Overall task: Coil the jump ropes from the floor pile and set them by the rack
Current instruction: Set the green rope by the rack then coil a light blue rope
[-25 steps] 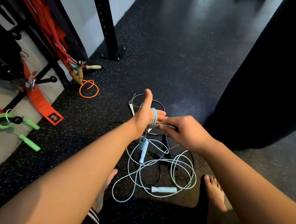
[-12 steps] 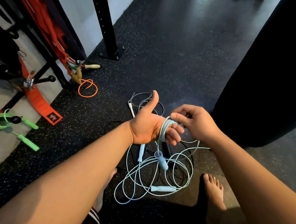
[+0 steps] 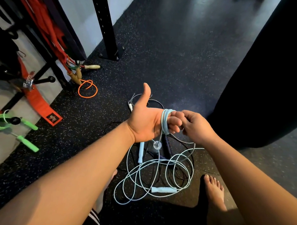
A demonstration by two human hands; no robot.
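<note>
My left hand (image 3: 150,118) is held palm up with the thumb raised, and several turns of a light blue jump rope (image 3: 165,121) are wound round its curled fingers. One blue handle (image 3: 156,146) dangles just below that hand. My right hand (image 3: 196,127) pinches the same rope right beside the left fingertips. The rest of the blue rope lies in loose loops on the floor (image 3: 157,181), with its other handle (image 3: 163,190) near my right foot. A black rope and a grey rope (image 3: 145,101) are tangled in the pile under my hands.
The black rack post (image 3: 106,21) stands at the upper left, with red straps beside it. An orange rope (image 3: 88,88) with wooden handles and a coiled green rope (image 3: 1,122) lie near the rack. A large black punching bag (image 3: 273,77) fills the right. My bare feet flank the pile.
My right hand has carried the rope round the left fingers again, adding a turn. The dangling blue handle has risen closer to my left hand.
</note>
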